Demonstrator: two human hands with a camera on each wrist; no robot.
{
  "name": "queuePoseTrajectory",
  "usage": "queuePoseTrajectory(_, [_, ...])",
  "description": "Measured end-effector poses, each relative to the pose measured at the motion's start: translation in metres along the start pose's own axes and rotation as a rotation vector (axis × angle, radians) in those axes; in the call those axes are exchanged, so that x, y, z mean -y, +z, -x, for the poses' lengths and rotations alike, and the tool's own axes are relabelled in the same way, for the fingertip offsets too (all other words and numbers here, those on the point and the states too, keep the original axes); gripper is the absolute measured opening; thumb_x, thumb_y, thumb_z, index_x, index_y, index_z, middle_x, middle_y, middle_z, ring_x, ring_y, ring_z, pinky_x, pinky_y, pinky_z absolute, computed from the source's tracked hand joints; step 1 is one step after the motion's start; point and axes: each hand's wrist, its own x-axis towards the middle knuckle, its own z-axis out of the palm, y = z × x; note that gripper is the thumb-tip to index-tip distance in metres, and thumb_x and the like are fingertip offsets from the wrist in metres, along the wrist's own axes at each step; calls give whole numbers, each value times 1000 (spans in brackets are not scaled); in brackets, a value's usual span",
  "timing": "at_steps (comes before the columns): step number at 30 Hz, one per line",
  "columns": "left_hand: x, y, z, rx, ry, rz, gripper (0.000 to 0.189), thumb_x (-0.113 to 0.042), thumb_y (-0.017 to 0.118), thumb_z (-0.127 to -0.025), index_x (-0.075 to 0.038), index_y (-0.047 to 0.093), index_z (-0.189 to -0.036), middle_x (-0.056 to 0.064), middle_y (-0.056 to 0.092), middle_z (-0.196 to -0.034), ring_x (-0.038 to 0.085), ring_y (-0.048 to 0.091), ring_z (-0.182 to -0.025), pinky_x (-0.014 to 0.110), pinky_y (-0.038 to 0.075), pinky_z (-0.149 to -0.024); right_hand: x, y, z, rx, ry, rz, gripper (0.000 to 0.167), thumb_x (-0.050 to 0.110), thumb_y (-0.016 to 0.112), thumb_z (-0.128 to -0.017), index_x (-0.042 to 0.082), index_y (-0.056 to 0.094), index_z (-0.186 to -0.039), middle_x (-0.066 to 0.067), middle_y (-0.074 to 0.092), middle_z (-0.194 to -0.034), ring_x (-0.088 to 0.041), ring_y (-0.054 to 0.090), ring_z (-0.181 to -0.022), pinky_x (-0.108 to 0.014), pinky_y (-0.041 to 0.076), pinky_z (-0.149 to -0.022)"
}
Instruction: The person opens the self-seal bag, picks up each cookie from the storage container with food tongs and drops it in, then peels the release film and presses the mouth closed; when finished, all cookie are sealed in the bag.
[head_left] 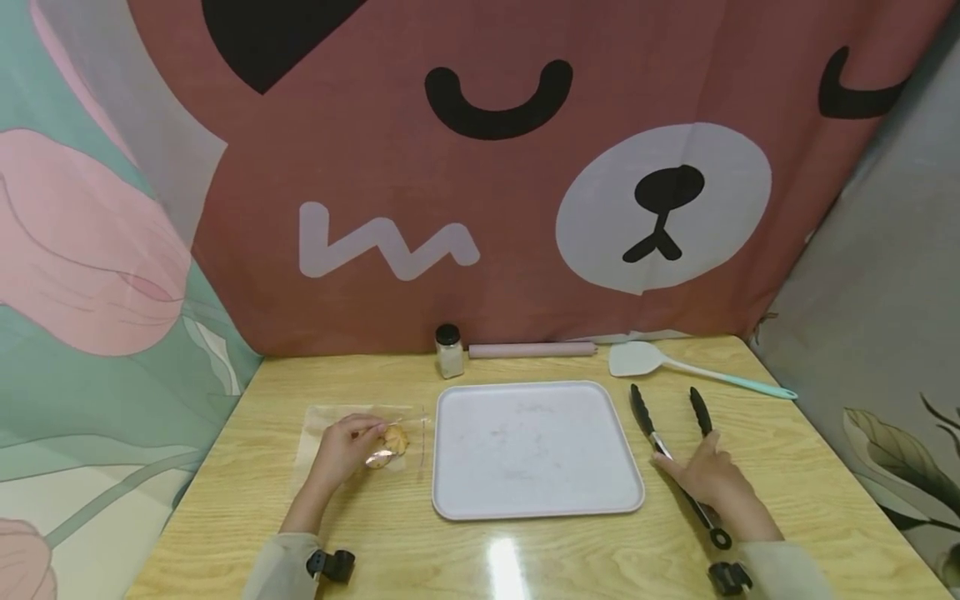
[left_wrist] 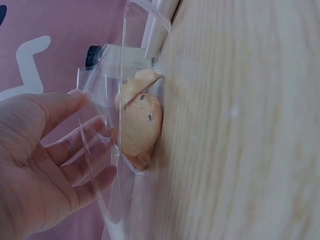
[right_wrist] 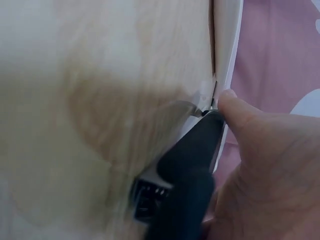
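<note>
On the left of the table lies a clear plastic bag (head_left: 412,429) with several cookies (head_left: 395,439) inside. My left hand (head_left: 348,450) pinches the bag's upper film near its open side. In the left wrist view, the thumb and fingers (left_wrist: 75,145) hold that film raised above the cookies (left_wrist: 141,117), one of which has dark specks. My right hand (head_left: 712,479) grips a pair of black-and-silver tongs (head_left: 660,450), whose arms are spread and point toward the back of the table. The right wrist view shows the thumb (right_wrist: 240,112) against a black handle (right_wrist: 195,150).
A white rectangular tray (head_left: 536,450) sits between the hands. Behind it are a black-capped jar (head_left: 450,352) and a pinkish rolled cylinder (head_left: 532,350). A spatula (head_left: 697,367) with a white head and mint handle lies back right. A bear-print curtain (head_left: 525,208) hangs at the table's back edge.
</note>
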Motion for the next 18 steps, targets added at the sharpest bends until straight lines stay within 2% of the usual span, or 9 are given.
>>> queuePoseTrajectory(3, [0,-1,0,-2,-3,2,12,-12,67,-88,-4,74,-95,12,69,-103,33,60,-104,55,47,-90,3,0,3,-33,30,17,129,77,44,-80,-26,-13,-132,-59,23,-115,-67,39,-103,-64,43,-78])
queuePoseTrajectory(8, [1,-2,0,-3,-3,-21,14,-14,67,-89,-4,74,-95,13,68,-104,34,60,-105,56,46,-91,10,-4,10,-98,81,56,128,79,43,-79,-22,-10,-136,-56,24,-109,-64,44,-91,-63,45,-67])
queuePoseTrajectory(12, [0,-2,-1,-1,1,-21,15,-15,67,-89,-4,74,-95,13,68,-104,34,60,-105,56,46,-91,20,-13,16,-139,43,44,120,74,42,-84,-21,-8,-138,-55,27,-108,-62,46,-88,-61,46,-63])
queuePoseTrajectory(18, [1,-2,0,16,-16,-1,14,-14,67,-88,-5,74,-97,12,68,-105,33,60,-106,56,46,-91,46,-22,22,-117,-73,40,113,72,35,-87,-21,-3,-139,-55,25,-116,-65,43,-98,-60,47,-65])
